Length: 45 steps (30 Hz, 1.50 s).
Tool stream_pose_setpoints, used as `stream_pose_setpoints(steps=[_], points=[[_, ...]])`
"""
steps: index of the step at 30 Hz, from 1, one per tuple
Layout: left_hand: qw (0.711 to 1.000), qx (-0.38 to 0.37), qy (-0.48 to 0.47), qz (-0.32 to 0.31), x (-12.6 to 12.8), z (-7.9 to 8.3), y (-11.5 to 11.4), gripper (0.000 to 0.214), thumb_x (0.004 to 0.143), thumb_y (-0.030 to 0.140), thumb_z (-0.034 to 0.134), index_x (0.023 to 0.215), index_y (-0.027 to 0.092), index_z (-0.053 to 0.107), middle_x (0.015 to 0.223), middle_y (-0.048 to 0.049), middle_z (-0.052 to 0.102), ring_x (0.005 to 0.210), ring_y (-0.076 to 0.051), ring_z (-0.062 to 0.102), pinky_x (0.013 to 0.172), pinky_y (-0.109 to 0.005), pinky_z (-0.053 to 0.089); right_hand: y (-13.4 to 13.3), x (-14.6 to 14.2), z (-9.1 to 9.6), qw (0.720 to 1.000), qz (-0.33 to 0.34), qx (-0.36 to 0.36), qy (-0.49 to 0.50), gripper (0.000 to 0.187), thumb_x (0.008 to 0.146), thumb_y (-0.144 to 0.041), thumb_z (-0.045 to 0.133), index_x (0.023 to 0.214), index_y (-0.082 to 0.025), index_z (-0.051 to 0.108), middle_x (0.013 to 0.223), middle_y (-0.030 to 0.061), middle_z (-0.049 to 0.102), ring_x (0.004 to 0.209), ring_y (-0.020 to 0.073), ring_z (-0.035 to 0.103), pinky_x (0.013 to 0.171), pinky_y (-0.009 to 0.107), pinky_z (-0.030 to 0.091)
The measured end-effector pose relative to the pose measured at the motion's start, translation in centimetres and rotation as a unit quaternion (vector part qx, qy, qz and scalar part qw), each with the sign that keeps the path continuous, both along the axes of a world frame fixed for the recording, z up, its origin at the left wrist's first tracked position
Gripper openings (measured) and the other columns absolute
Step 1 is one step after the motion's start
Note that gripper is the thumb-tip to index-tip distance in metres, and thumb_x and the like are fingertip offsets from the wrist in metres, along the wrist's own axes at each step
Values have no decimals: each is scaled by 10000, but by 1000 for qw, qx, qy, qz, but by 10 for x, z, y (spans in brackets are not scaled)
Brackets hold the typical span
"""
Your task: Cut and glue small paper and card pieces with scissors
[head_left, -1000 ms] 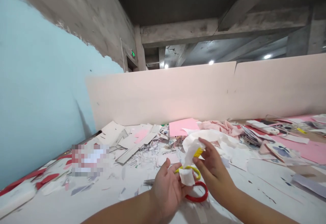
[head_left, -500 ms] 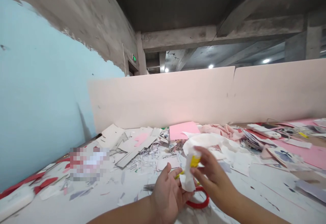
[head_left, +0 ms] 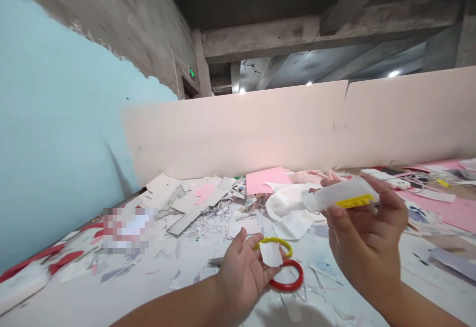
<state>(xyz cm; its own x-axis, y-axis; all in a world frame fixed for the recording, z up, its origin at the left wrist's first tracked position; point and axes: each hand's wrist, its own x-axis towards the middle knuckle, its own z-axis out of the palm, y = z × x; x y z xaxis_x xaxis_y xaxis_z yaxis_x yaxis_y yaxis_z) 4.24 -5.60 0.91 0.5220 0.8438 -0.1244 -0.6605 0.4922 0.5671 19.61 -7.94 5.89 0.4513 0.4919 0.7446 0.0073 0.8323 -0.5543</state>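
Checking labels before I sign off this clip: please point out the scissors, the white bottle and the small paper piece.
Scissors (head_left: 288, 287): head view, on the red handle loop.
White bottle (head_left: 342, 191): head view, on its side.
Small paper piece (head_left: 271, 255): head view, mid-face.

The left hand (head_left: 245, 271) covers the middle of the scissors (head_left: 285, 288), and whether it touches them I can't tell; a white scrap (head_left: 271, 255) hides part of their yellow loop. The right hand (head_left: 366, 238) screens the back of the white container (head_left: 330, 193), and the print on its yellow label (head_left: 355, 201) is too small to read. Toward the tabletop's (head_left: 70, 295) left edge, something is blurred into squares (head_left: 130, 231). Nearer that side's front corner, a white case (head_left: 22, 287) is cut off.
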Motion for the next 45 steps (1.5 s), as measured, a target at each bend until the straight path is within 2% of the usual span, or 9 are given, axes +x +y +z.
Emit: stream_pose_setpoints(steps=[2, 4, 5, 9, 13, 19, 26, 31, 45], points=[[1000, -2, -2, -6, 0, 0, 1, 693, 795, 541, 397, 1284, 88, 210, 1122, -212, 533, 927, -287, 601, 845, -399, 391, 1, 0, 1, 984, 102, -133, -65, 519, 711, -255, 658, 1157, -338, 406, 1004, 37, 577, 906, 199, 577, 719, 335, 493], [1000, 0, -6, -8, 0, 0, 2, 667, 810, 528, 380, 1281, 81, 230, 1104, -213, 546, 905, -273, 606, 819, -386, 403, 4, -1, -1, 927, 234, -268, -115, 476, 695, -251, 668, 1127, -280, 470, 932, 37, 593, 800, 181, 582, 666, 327, 504], [1000, -1, -7, -7, 0, 1, 1, 652, 817, 519, 373, 1281, 82, 237, 1095, -210, 553, 897, -266, 607, 809, -381, 407, 6, -1, -2, 905, 280, -303, -107, 442, 703, -250, 659, 1111, -262, 491, 933, 36, 592, 789, 173, 576, 666, 326, 507], [1000, -9, -4, -15, -1, 4, 0, 633, 821, 495, 382, 1287, 90, 245, 1085, -193, 565, 883, -254, 610, 791, -366, 417, 9, 0, 0, 889, 339, -307, 24, 237, 761, -267, 602, 989, -253, 540, 974, 9, 572, 814, 144, 559, 694, 309, 510], [1000, -6, 5, -29, -2, 3, 1, 657, 812, 504, 394, 1300, 94, 236, 1060, -176, 579, 845, -238, 621, 756, -330, 423, 8, 1, 7, 865, 376, -325, 67, 110, 779, -266, 583, 879, -234, 550, 908, -4, 574, 761, 131, 560, 660, 303, 512], [999, -4, -4, -46, -3, 1, 2, 694, 796, 517, 420, 1316, 108, 208, 1074, -173, 585, 864, -228, 620, 777, -320, 421, 6, 1, 6, 869, 381, -314, 44, 136, 760, -299, 614, 847, -221, 546, 855, -9, 570, 706, 116, 550, 671, 301, 504], [999, -6, -9, -48, -4, 3, -1, 682, 820, 526, 359, 1320, 88, 209, 1108, -199, 560, 880, -246, 597, 812, -368, 378, 14, 2, -4, 917, 267, -293, -49, 258, 725, -349, 649, 931, -230, 550, 923, 17, 605, 866, 156, 551, 738, 284, 461], [999, -12, -2, -43, -4, 3, -1, 675, 817, 540, 346, 1302, 80, 250, 1117, -196, 541, 922, -271, 583, 813, -394, 380, 17, -2, -8, 913, 258, -306, -79, 358, 694, -351, 678, 979, -209, 513, 899, 29, 609, 863, 166, 554, 737, 290, 442], [999, -8, 0, -45, -4, 3, -1, 689, 813, 548, 353, 1308, 76, 277, 913, -121, 599, 753, -201, 562, 769, -347, 369, 13, -8, -13, 918, 227, -308, -107, 396, 717, -371, 639, 1038, -227, 456, 936, 31, 594, 887, 178, 558, 739, 307, 442]])
